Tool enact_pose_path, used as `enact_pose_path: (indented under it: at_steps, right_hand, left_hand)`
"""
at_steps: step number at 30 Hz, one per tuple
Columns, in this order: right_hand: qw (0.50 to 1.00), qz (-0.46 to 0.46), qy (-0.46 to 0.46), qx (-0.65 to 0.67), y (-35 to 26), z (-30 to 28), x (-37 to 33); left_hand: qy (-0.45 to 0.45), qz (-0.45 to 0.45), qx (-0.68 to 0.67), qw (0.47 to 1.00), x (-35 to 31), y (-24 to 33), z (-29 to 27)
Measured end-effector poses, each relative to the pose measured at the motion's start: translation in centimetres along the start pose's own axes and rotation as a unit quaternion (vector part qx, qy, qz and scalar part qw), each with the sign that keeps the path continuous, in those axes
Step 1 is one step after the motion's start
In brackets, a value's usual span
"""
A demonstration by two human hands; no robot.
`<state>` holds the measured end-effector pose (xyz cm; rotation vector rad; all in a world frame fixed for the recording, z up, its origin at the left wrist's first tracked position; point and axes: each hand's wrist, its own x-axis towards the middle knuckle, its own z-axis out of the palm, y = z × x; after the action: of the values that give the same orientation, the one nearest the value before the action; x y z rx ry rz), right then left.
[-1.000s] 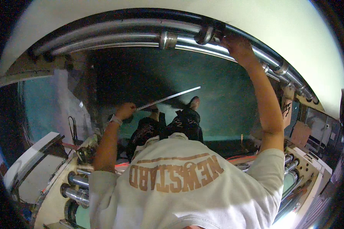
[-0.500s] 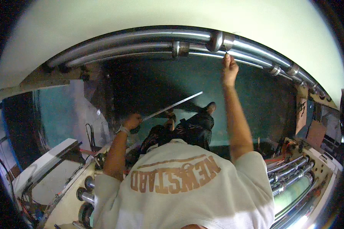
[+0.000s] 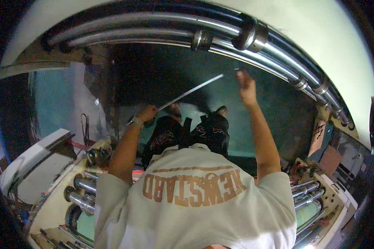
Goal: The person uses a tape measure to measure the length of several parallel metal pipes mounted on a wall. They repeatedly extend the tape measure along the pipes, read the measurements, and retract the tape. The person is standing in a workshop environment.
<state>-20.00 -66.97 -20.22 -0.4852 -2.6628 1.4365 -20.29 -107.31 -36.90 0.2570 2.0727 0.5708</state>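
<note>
My left hand (image 3: 147,113), with a watch (image 3: 135,120) at the wrist, is closed on a tape measure. Its pale blade (image 3: 191,92) sticks out to the upper right over the floor; the case is mostly hidden by the hand. My right hand (image 3: 247,89) is raised past the blade's tip, blurred, fingers pinched on a small thin tool (image 3: 237,69) too small to name exactly. It is apart from the shiny rollers (image 3: 220,45) in front. A wide metal collar (image 3: 252,36) sits on the upper roller, a smaller collar (image 3: 201,40) on the lower one.
Further collars (image 3: 300,84) sit along the rollers to the right. Pale machine side frames (image 3: 50,216) with more rollers (image 3: 82,201) flank me on both sides. A white panel (image 3: 33,155) stands at left, brown boards (image 3: 318,135) at right. My feet stand on a greenish floor (image 3: 245,137).
My right hand has come away from the wide collar, down toward me, with the small tool in its fingers. The tape measure stays in my left hand; the view has shifted.
</note>
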Motion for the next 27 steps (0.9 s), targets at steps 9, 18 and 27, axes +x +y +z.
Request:
enact_pose_path:
  at_steps: [9, 18, 27]
  right_hand:
    - [0.933, -0.13, -0.163, -0.295, 11.0, 11.1, 9.1]
    - [0.949, -0.12, -0.246, -0.156, 13.0, 12.5, 15.1]
    - [0.805, -0.474, -0.21, -0.289, 11.9, 12.5, 17.9]
  left_hand:
    - [0.119, 0.067, 0.088, 0.987, -2.6, -5.4, 16.6]
    - [0.236, -0.028, -0.178, 0.955, -6.4, -0.8, 26.9]
    - [0.206, -0.116, -0.252, 0.938, -2.5, -2.3, 30.0]
